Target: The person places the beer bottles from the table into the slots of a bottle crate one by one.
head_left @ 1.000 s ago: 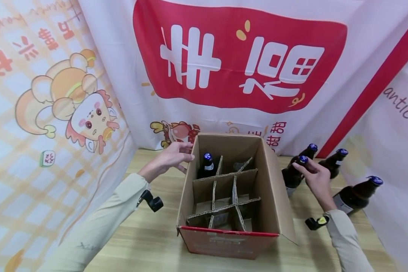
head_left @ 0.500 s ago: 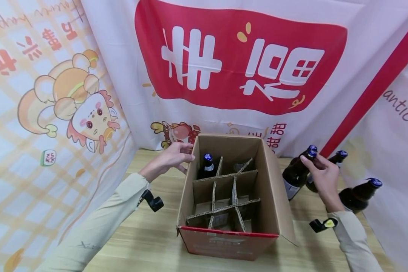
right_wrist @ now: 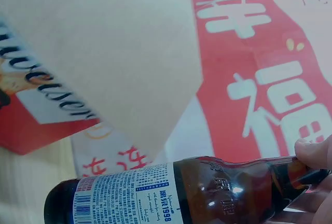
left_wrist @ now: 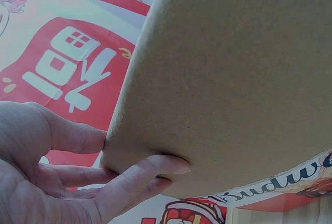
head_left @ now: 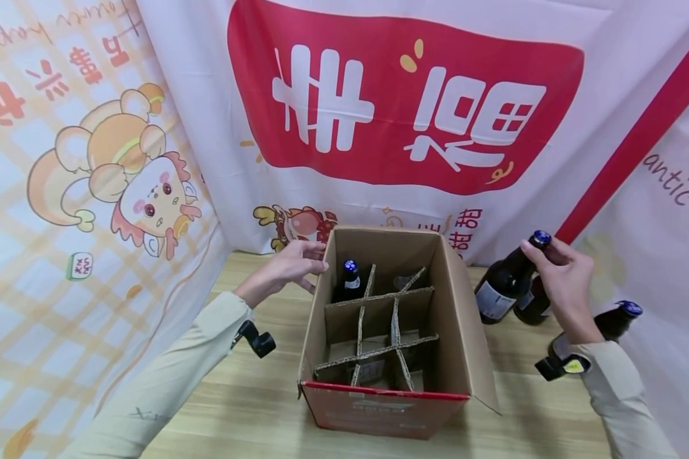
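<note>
Fingers (head_left: pixel 564 250) of the right hand (head_left: pixel 568 284) pinch a tilted bottle (head_left: pixel 496 296) by its slim neck, right of the carton (head_left: pixel 379 414).
Nearest, cardboard dividers (head_left: pixel 377 352) partition it, likely to keep glass apart; farther, the left hand (head_left: pixel 289 262), loosely extended, touches its left side, perhaps steadying it; a capped bottle (head_left: pixel 351 280) stands inside, far left.

We see a dark brown bottle (right_wrist: pixel 223 193) with a blue cap (head_left: pixel 542 238) and a white label (right_wrist: pixel 124 198) printed in blue and red. The box (head_left: pixel 393 248) is tan inside, red and white outside. We find a white-lettered red patch (head_left: pixel 390 95) on one white cloth (head_left: pixel 195 64), orange checks on a second cloth (head_left: pixel 34 268), pale wood grain on the table (head_left: pixel 252 395).
</note>
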### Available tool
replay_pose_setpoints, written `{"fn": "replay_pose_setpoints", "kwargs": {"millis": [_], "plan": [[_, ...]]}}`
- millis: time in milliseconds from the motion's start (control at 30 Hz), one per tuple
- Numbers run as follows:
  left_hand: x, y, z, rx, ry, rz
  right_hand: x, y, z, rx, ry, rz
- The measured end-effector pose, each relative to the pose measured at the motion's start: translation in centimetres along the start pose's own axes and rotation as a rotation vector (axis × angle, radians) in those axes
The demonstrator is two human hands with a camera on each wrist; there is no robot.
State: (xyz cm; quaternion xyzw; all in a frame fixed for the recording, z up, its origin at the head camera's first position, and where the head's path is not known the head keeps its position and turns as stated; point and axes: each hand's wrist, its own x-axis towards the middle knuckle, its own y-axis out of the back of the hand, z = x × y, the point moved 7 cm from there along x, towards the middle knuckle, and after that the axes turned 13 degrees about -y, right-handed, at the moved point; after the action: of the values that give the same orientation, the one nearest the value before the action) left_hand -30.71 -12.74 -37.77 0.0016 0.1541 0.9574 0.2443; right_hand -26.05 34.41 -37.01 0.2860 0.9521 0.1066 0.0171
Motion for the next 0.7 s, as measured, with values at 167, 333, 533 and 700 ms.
{"fn": "replay_pose_setpoints", "kwargs": {"millis": [167, 333, 533, 700], "plan": [[0.0, 0.0, 0.0, -0.003, -0.005, -0.001, -0.5, 0.4, -2.5, 0.015, 0.059, 0.003], [0.0, -0.1, 0.0, -0.004, -0.005, -0.006, -1.0, 0.8, -4.9, -0.012, 0.148, 0.024], [-0.1, -0.1, 0.1, -0.005, -0.008, -0.011, -1.6, 0.8, -7.6, 0.015, 0.209, 0.001], [-0.1, -0.1, 0.0, -0.005, -0.009, -0.008, -2.3, 0.9, -9.8, 0.019, 0.227, -0.030]]}}
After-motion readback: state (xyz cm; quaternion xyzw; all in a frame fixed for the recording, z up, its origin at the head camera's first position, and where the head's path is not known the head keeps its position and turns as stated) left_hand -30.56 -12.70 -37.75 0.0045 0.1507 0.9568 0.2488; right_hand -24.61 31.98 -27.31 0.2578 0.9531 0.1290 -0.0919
